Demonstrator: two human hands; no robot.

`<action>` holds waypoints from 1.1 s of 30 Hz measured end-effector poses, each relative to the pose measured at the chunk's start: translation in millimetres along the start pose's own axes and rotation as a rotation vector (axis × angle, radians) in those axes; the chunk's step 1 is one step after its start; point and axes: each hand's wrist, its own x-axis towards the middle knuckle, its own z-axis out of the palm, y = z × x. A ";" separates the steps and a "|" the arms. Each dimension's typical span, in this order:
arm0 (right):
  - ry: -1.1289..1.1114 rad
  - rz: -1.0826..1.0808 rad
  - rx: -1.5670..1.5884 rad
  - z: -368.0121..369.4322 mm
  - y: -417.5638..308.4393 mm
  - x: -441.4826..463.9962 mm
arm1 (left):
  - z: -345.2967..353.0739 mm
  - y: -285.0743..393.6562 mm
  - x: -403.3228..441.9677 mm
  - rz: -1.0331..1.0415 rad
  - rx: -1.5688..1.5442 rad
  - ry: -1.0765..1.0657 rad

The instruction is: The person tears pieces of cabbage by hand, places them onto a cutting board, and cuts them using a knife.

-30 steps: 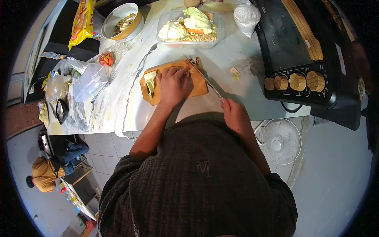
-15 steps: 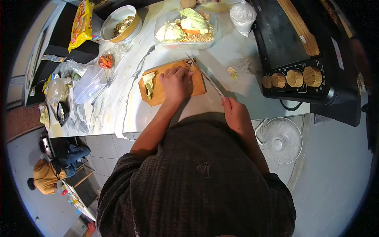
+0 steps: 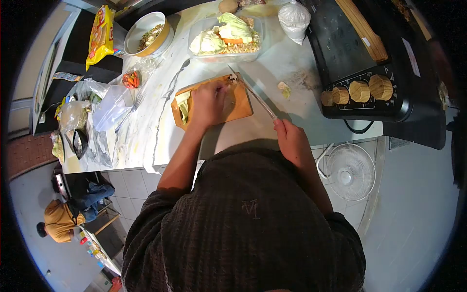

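Observation:
My right hand (image 3: 293,141) is closed around the handle of a long knife (image 3: 258,99), whose blade points up and left over the right edge of a wooden cutting board (image 3: 238,109). On the board rests my left hand (image 3: 209,103), fingers curled, and what they hold, if anything, is hidden. A piece of cabbage leaf (image 3: 183,107) lies just left of that hand. Small dark scraps (image 3: 233,77) sit at the board's upper right corner, close to the blade.
Behind the board stands a clear plastic container (image 3: 224,57) with cabbage, carrot and sprouts. A leaf scrap (image 3: 284,89) lies to the right, near a black electric griddle (image 3: 360,109). Chillies (image 3: 131,79), a bowl (image 3: 168,39) and plastic bags (image 3: 109,109) are left. Another person (image 3: 61,221) sits far left.
My left hand has shifted left across the board, away from the blade and towards the cabbage leaf. The knife and my right hand have hardly moved.

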 end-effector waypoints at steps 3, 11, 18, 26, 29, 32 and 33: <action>0.007 0.003 0.023 -0.9 3.9 -0.6 | -29.0 11.3 17.4 -0.253 -0.381 -0.086; 0.022 -0.007 0.080 -7.4 2.2 0.7 | -35.4 3.3 111.1 0.041 -0.331 0.110; 0.057 -0.048 0.058 -9.2 9.6 -0.4 | -17.8 -15.4 133.1 0.138 -0.002 0.037; 0.022 0.015 0.066 -8.9 5.2 -0.7 | -22.4 -16.4 133.5 0.170 -0.035 0.003; 0.038 -0.040 0.076 -7.5 8.9 -0.1 | -22.0 -15.5 133.2 0.142 -0.077 -0.011; 0.037 -0.032 0.061 -8.2 8.4 -1.3 | -24.3 -14.0 134.2 0.108 -0.004 -0.055; 0.047 -0.022 0.061 -8.8 7.2 -2.6 | -23.8 -13.9 134.3 0.110 -0.005 -0.056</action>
